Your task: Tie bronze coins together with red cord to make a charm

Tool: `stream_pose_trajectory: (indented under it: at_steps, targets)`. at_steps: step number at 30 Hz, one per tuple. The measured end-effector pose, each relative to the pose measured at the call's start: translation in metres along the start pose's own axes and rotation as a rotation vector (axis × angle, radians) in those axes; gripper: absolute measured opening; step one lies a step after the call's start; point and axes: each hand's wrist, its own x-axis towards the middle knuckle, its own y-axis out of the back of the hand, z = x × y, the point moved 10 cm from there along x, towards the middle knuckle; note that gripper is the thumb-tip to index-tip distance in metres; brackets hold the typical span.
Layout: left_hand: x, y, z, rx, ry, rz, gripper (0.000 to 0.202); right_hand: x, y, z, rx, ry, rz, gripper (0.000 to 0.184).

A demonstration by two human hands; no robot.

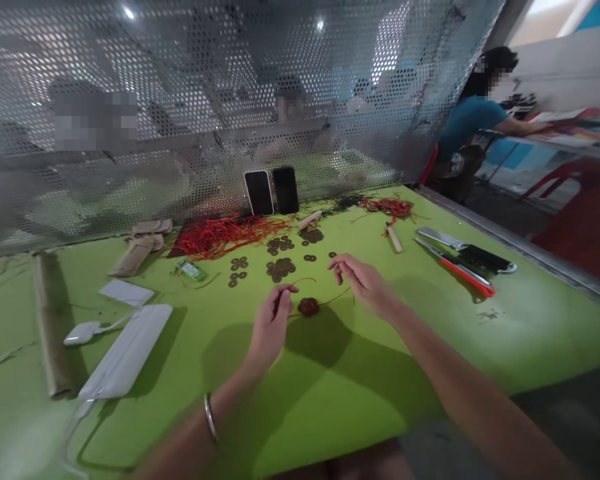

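A small cluster of coins with holes (pixel 309 307), bound with red cord, lies on the green table between my hands. My left hand (pixel 273 320) is closed, thumb pressed to the index finger, on a thin red cord (pixel 305 280) whose loose end curves out to the right. Just right of the cluster, my right hand (pixel 357 280) has its fingers curled. Another stretch of cord (pixel 335 299) runs from the cluster up to this hand; its fingers partly hide where it is gripped. Loose holed coins (pixel 281 269) lie in groups beyond my hands.
Red cords (pixel 225 237) lie heaped at the back. Two phones (pixel 258 193) lean on the perforated metal screen (pixel 190 120). At right lie a box cutter (pixel 455 267) and a black-handled tool (pixel 485 257). A white power strip (pixel 127 350) is left. A person (pixel 473 120) sits beyond the table.
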Motion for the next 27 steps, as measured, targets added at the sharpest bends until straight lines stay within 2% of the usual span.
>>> stream_pose_trajectory:
  at_steps: [5, 10, 12, 15, 17, 19, 23, 27]
  targets:
    - [0.004, 0.014, 0.013, -0.085, -0.083, 0.080, 0.022, 0.002, 0.007, 0.010, -0.026, -0.025, 0.010, 0.031]
    - [0.009, 0.023, 0.022, -0.121, -0.154, 0.117, 0.017, 0.004, 0.015, 0.027, -0.162, -0.091, 0.020, 0.030]
    - [0.010, 0.024, 0.023, -0.124, -0.160, 0.119, 0.017, 0.004, 0.013, 0.023, -0.144, -0.068, 0.013, 0.030]
    - [0.008, 0.021, 0.021, -0.105, -0.133, 0.115, 0.020, 0.002, 0.004, 0.000, -0.006, 0.027, -0.026, 0.030]
    - [0.005, 0.014, 0.018, -0.067, -0.111, 0.076, 0.024, -0.003, -0.003, -0.021, 0.099, 0.110, -0.058, 0.029]
    - [0.001, 0.001, 0.015, 0.012, -0.113, -0.016, 0.028, -0.010, -0.006, -0.042, 0.176, 0.190, -0.079, 0.028]
    - [-0.009, -0.034, 0.011, 0.200, -0.225, -0.233, 0.024, -0.021, -0.009, -0.070, 0.266, 0.293, -0.111, 0.025]
    - [-0.009, -0.054, 0.009, 0.320, -0.305, -0.266, 0.011, -0.025, -0.014, -0.081, 0.311, 0.326, -0.146, 0.024]
